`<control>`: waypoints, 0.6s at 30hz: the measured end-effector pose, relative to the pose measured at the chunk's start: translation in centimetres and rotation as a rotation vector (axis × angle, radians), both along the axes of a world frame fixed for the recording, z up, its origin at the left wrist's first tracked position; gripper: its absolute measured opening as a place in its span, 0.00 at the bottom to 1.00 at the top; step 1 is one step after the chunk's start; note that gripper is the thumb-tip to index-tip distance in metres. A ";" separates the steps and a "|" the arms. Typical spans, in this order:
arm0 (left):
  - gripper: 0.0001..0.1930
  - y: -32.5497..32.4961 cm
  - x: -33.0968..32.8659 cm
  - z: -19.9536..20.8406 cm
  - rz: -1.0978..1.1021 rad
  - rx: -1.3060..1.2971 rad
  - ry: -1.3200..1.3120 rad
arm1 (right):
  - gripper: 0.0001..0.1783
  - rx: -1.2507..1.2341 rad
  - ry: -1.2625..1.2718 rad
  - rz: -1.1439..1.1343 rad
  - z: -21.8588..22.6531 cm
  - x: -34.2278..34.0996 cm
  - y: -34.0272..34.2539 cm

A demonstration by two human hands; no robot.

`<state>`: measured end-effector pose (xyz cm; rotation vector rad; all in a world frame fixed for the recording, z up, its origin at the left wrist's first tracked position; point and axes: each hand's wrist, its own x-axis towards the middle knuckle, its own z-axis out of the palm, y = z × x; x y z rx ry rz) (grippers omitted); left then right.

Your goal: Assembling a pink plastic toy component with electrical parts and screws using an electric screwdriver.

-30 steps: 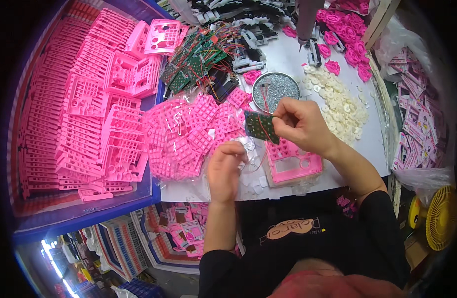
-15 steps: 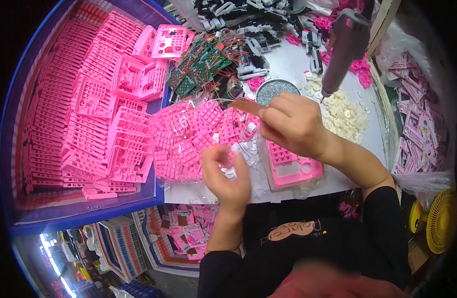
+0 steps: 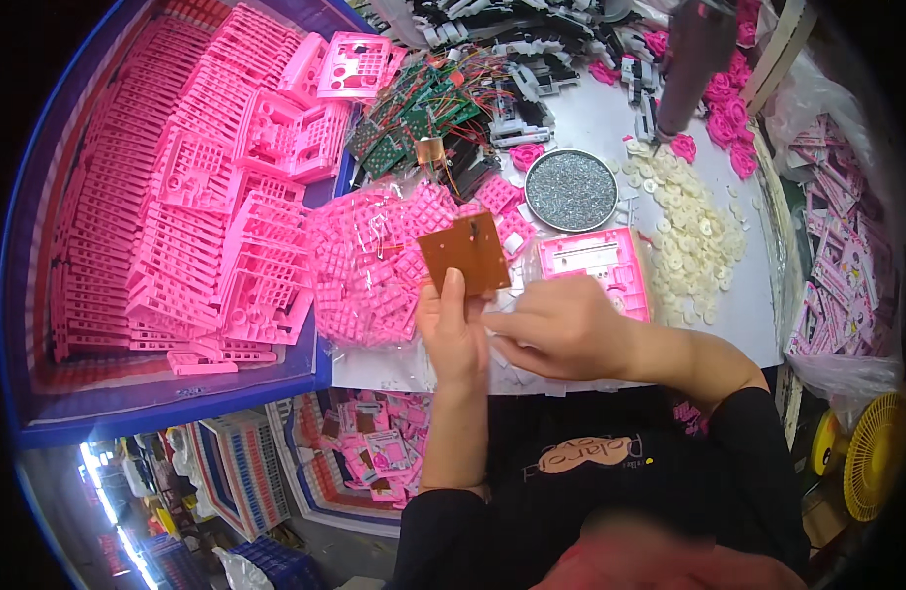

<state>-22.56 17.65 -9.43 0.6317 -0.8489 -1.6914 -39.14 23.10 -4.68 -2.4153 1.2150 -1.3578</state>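
A brown circuit board [image 3: 478,258], its plain side up, is pinched by my left hand [image 3: 459,339] with the thumb on its lower edge. My right hand [image 3: 571,332] is closed close to the board's lower right corner, its fingertips beside my left fingers. What those fingertips hold, if anything, cannot be made out. Just beyond my right hand lies a pink plastic casing [image 3: 627,282], partly covered by that hand. Behind the left hand is a clear bag of pink keypads [image 3: 364,265], with several loose pink keypads next to it.
A round tin of small screws [image 3: 571,192] stands beyond the casing. Cream discs [image 3: 694,236] are heaped to its right, under a hanging electric screwdriver [image 3: 691,74]. Green circuit boards with wires [image 3: 404,128] lie at the back. A blue crate [image 3: 320,369] of pink casings stands left.
The brown board has passed from my right hand to my left and now shows its broad face. My right hand has come down nearer the body, uncovering the screw tin.
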 end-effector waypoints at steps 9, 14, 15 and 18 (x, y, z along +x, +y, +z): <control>0.17 0.5 0.6 0.6 -0.081 0.169 0.102 | 0.10 0.004 -0.188 -0.108 -0.2 -5.0 -2.9; 0.22 1.0 0.5 0.8 -0.087 0.243 0.085 | 0.07 0.362 -0.326 0.072 -2.0 -4.5 -1.3; 0.22 1.1 0.6 0.8 -0.107 0.258 0.075 | 0.07 0.414 -0.350 0.066 -1.7 -4.3 -0.9; 0.20 1.9 1.0 0.0 -0.231 0.386 0.196 | 0.07 0.542 -0.399 0.093 -1.9 -4.6 -0.2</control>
